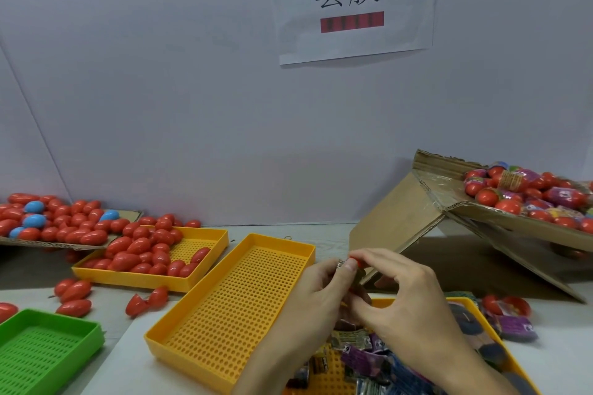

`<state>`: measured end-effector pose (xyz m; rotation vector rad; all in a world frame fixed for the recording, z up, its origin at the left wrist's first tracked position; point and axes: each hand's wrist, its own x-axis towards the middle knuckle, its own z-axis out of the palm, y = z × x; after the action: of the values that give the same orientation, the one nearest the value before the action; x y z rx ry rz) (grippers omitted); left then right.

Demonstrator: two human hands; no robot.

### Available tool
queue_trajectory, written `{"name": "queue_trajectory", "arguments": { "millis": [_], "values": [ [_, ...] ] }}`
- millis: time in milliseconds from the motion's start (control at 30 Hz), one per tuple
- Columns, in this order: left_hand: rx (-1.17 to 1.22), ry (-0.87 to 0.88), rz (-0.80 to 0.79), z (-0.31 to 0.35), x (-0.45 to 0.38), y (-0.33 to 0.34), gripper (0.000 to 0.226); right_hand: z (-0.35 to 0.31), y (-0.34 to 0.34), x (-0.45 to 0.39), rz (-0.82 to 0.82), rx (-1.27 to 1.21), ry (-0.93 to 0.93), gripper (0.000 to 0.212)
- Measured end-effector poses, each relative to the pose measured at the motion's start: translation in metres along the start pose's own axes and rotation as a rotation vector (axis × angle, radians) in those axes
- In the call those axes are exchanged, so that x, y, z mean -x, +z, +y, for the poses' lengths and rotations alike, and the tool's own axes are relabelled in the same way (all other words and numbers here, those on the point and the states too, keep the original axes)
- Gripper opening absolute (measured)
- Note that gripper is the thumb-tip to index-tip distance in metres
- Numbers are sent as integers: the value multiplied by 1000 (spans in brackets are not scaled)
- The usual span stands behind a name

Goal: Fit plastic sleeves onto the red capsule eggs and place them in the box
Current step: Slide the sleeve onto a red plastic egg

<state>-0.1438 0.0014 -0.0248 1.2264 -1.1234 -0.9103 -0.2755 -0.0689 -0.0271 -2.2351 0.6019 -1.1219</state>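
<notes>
My left hand point(316, 293) and my right hand point(401, 289) meet at the table's middle, both pinching one red capsule egg point(355, 262) with a plastic sleeve point(358, 277) partly around it; fingers hide most of both. Beneath my hands a yellow tray point(474, 306) holds several loose printed sleeves point(362, 354). Bare red eggs point(141, 253) fill another yellow tray point(205, 266) at the left. The tilted cardboard box point(430, 202) at the right holds several sleeved eggs point(526, 192).
An empty perforated yellow tray point(231, 308) lies in the middle, a green tray point(41, 349) at the lower left. A cardboard sheet point(57, 245) at the far left carries red and blue eggs. Loose eggs point(73, 295) lie on the table. Sleeved eggs point(510, 314) lie right of my hands.
</notes>
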Motion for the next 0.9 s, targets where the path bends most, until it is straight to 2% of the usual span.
{"name": "queue_trajectory", "arguments": {
  "millis": [167,333,467,600,700,900],
  "values": [
    [24,-32,16,2,-1,-1,29,0,-1,0,-14,-18,-9,48],
    [264,-172,15,2,-1,3,38,-1,-2,0,-30,-78,10,51],
    [507,-240,133,3,-3,8,32,-1,1,0,-36,-119,52,52],
    [757,-260,114,9,-1,13,46,-1,0,0,-11,-209,124,49],
    [719,-229,52,11,1,13,45,0,-2,0,0,-288,168,46],
    [633,-215,104,13,2,13,41,0,-1,-1,-14,-430,213,48]
  ]
}}
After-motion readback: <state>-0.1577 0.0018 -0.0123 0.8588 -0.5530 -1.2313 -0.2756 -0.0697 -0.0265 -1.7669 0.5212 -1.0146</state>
